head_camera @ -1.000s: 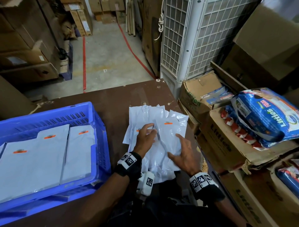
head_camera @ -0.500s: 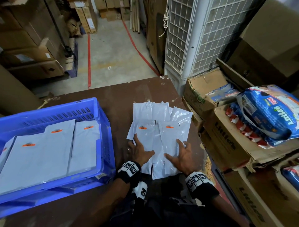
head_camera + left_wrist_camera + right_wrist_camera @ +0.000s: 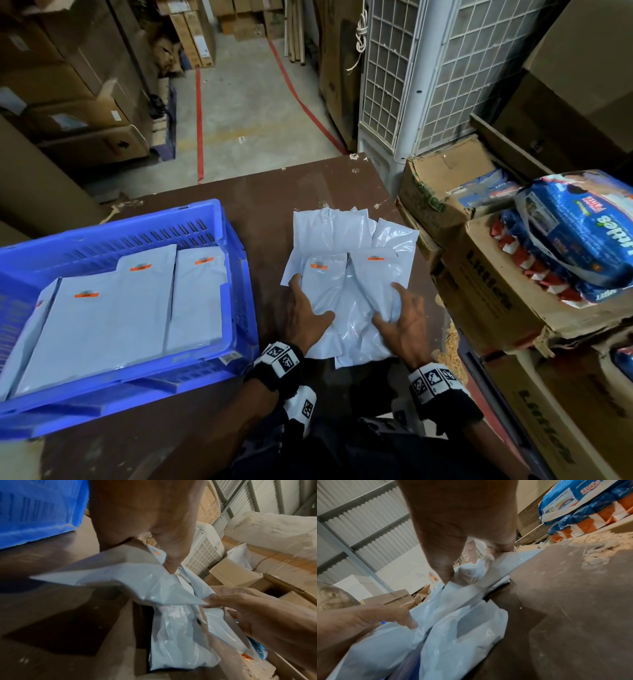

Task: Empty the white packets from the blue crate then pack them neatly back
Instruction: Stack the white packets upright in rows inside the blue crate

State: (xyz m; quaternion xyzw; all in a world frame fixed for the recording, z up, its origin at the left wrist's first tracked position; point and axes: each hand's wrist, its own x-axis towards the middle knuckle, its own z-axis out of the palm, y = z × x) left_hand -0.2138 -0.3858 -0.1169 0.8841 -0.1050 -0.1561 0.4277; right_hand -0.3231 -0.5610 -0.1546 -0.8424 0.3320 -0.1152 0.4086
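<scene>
**Two hands, one slippery heap of packets**

Both hands are gathering the loose pile of glossy white plastic packets (image 3: 346, 274) lying on the dark brown table (image 3: 267, 192), just right of the blue slatted plastic crate (image 3: 239, 274). The left hand (image 3: 303, 320) holds the pile's left edge, thumb on top and fingers beneath; the right hand (image 3: 402, 320) pinches crumpled film on the right side. Several flat white packets with orange labels (image 3: 113, 318) already lie side by side inside the crate.

The likely trouble is slippage. The film looks slick, the packets overlap unevenly, and the near ends hang over the table's edge, so lifting the heap at once could let the lower ones slide out and drop toward the floor. The right hand's bunching grip may also crease the film and spoil a neat stack.

Close on the right stand worn brown cardboard cartons (image 3: 486, 301) topped with blue printed diaper packs (image 3: 582, 229), leaving little elbow room. A white grilled cooler unit (image 3: 411, 85) stands behind the table. The crate's right wall must be cleared on the way in.
</scene>
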